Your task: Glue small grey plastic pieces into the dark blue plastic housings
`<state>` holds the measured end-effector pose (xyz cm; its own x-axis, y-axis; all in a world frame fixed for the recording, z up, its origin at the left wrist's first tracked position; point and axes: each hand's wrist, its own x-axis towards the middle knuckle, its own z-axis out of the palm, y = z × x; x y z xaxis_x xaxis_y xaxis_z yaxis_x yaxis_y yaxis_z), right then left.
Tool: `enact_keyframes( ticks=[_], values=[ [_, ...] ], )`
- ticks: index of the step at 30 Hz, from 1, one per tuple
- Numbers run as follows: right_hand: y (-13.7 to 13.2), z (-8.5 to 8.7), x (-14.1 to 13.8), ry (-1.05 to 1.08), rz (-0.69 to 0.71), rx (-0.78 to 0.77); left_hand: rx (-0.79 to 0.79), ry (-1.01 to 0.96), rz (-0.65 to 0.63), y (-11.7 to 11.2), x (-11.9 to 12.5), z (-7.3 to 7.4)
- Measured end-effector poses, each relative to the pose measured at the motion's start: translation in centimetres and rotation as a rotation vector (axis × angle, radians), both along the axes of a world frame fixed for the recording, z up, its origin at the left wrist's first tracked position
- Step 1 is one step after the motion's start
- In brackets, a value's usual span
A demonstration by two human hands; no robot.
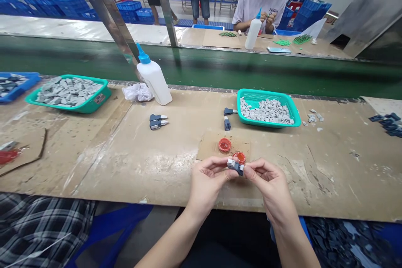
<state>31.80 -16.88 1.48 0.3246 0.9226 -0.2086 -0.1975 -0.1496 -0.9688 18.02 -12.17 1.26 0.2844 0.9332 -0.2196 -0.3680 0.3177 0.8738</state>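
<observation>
The left hand (204, 179) and right hand (270, 179) together grasp a small dark-blue and pale-grey plastic part (235, 166), the left thumb and fingers pinching one end and the right ones its whitish tip. It is held above the worktable (176, 167), just in front of two red cups (225, 151), the nearer partly hidden behind it. Beyond them stands a teal perforated basket (266, 124) of pale-grey pieces (270, 109), with two similar dark-blue parts (227, 123) beside it. The clearest writing is across the green strip: "FASHIO" on a co-worker's pale T-shirt (246, 6), with a second line too small to make out. A second teal basket (86, 108), at far left, bears a sticker (99, 99) whose print is too small to read. A white squeeze bottle (157, 83) with a blue nozzle stands tilted-looking near crumpled white plastic (137, 92).
</observation>
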Motion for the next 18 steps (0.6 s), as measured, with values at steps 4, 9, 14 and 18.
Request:
enact_keyframes(
  ticks=[4, 9, 14, 18],
  values=[
    [-0.1, 0.2, 0.4, 0.047, 0.118, -0.045, 0.030, -0.022, 0.028, -0.1, 0.0, 0.1],
    [-0.4, 0.8, 0.9, 0.098, 0.232, -0.092, 0.075, -0.056, -0.020, -0.3, -0.1, 0.2],
    [-0.3, 1.7, 0.9, 0.165, 0.299, -0.076, 0.113, -0.020, -0.057, -0.2, -0.3, 0.7],
    [-0.4, 1.5, 0.2, 0.233, 0.306, -0.044, 0.139, 0.023, -0.087, 0.0, -0.3, 1.3]
  ],
)
